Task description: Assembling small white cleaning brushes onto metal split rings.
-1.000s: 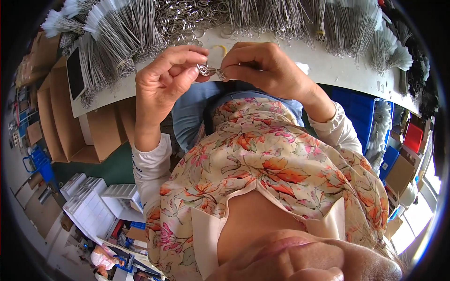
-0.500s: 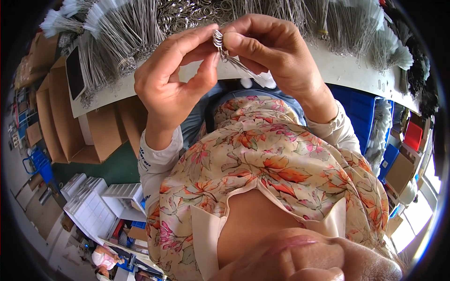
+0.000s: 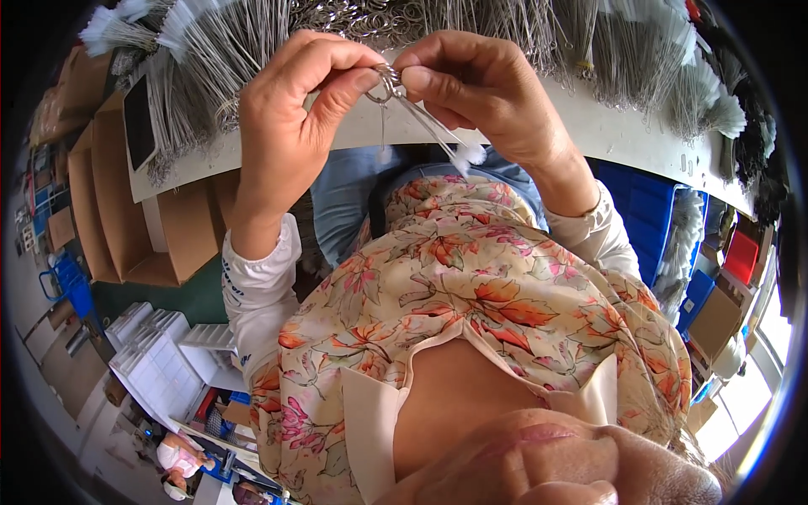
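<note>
Head view, looking down past my floral blouse [image 3: 471, 286] to both my hands raised in front of the white table edge [image 3: 606, 126]: my left hand [image 3: 286, 126] has thumb and forefinger pressed together on a small silvery metal split ring [image 3: 385, 82], and my right hand [image 3: 480, 93] pinches the same spot from the other side, so the two fingertip grips meet almost nose to nose with the ring between them. From that pinch a thin grey wire loop with a white tag at its end [image 3: 438, 130] runs down and to my right, its long axis slanting away from the ring toward my right wrist, the white tag [image 3: 470, 154] hanging free just below my right palm. The ring sits a shade nearer my left fingertips; the wire's upper end lies under my right thumb, so my right hand is the nearer one to the wire. I cannot tell whether the wire is already threaded on the ring, since my fingertips hide the joint. Beyond my hands, on the table, lie bundles of the same grey tagged wires [image 3: 202, 59] and a heap of loose metal rings [image 3: 370, 17], well apart from my grip. Brown cardboard boxes [image 3: 126, 210] stand low to my left.
</note>
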Available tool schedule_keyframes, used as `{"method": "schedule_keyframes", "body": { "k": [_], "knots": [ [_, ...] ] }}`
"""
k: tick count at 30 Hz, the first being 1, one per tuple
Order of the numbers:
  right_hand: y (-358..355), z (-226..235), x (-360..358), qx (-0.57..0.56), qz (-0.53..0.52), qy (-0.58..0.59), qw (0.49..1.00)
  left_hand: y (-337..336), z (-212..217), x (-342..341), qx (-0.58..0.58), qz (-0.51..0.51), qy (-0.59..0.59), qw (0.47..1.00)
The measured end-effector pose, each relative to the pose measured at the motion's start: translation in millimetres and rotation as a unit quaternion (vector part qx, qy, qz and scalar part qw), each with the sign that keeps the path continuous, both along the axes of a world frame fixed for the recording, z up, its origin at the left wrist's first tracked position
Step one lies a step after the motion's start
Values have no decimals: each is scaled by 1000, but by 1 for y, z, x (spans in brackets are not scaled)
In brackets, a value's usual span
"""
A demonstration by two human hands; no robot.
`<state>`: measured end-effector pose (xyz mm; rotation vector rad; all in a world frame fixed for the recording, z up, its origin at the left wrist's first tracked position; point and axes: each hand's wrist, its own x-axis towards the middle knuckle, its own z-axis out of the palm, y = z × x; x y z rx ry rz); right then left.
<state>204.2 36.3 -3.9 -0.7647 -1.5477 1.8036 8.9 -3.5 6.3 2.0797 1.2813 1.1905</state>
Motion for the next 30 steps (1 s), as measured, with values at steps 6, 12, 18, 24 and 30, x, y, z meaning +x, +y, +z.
{"method": "schedule_keyframes", "body": {
  "k": [6, 12, 18, 24, 30],
  "knots": [
    [-4, -4, -1, -11, 4, -6, 1000, -7, -22, -6, -327, -96, -458, 821],
    [-4, -5, -11, 1, 28, 3, 1000, -21, -7, -11, -71, 33, 5, 997],
    [-11, -11, -26, -21, 63, 27, 997, -37, 8, -25, -299, -11, -220, 929],
    [-26, -20, -64, 19, 46, 106, 993, -53, 2, -34, -87, 90, -164, 979],
    [-50, -37, -114, 28, 83, 176, 980, -84, -2, -54, -124, 163, -445, 872]
  ]
}}
